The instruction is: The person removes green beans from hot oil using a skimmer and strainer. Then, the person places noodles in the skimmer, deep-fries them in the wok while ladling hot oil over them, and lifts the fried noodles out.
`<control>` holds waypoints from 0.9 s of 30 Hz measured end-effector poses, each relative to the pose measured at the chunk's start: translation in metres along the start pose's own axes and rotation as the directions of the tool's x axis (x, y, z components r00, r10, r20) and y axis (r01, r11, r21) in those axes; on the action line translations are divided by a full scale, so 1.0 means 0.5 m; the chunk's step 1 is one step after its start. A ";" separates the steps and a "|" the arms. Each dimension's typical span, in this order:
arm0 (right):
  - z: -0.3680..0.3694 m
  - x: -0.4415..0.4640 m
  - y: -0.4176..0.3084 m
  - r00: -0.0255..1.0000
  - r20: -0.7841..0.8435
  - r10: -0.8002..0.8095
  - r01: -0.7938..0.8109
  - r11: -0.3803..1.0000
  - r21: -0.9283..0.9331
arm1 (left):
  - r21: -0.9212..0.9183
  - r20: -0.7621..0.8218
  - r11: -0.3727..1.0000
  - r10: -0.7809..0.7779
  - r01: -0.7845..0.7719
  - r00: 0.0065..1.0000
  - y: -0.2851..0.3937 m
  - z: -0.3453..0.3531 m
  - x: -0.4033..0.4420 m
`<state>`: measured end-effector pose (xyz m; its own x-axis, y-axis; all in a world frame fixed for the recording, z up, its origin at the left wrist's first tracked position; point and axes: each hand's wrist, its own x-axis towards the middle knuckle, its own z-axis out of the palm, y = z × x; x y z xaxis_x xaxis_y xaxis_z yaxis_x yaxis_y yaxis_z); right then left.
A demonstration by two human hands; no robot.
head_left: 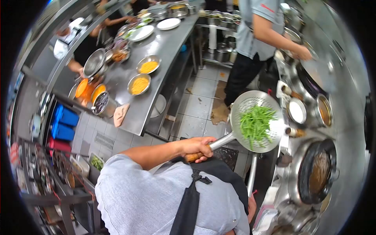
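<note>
My left hand (pixel 199 149) is closed around the wooden handle of a large perforated strainer (pixel 235 111), which I hold out in front of my body. A heap of cut green beans or similar thin green strips (pixel 257 126) lies in its bowl. Low at my right side, my right hand (pixel 252 207) is partly hidden by my body. Its fingers appear wrapped round a long metal handle (pixel 253 176) that runs up to the strainer's lower edge. Whatever head that handle carries is hidden behind the strainer.
On my right, a stove holds a dark wok (pixel 318 166) and a bowl of white contents (pixel 297 111). A co-worker (pixel 254 39) stands ahead at the stove. To the left, a steel table (pixel 121 88) bears bowls of yellow strips (pixel 139 85) and white plates (pixel 169 24).
</note>
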<state>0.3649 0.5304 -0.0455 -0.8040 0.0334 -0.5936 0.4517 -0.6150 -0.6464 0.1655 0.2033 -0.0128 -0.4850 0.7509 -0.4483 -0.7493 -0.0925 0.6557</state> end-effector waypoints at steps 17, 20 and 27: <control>0.687 0.424 -0.047 0.692 0.579 0.431 -0.274 0.899 -0.342 | -0.099 -0.476 0.841 0.430 -0.532 0.767 0.205 -0.363 -0.389; 0.812 0.463 -0.029 0.619 0.643 0.452 -0.326 0.892 -0.314 | -0.100 -0.520 0.779 0.489 -0.619 0.700 0.251 -0.417 -0.448; 1.063 0.524 0.012 0.443 0.665 0.601 -0.452 0.791 -0.413 | -0.001 -0.729 0.655 0.516 -0.755 0.449 0.280 -0.469 -0.584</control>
<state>-0.0487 0.1170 0.0498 -0.3420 -0.8787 -0.3329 0.8802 -0.1755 -0.4409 0.0966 -0.1825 0.0674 -0.9336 -0.1873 -0.3056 -0.1251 -0.6286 0.7676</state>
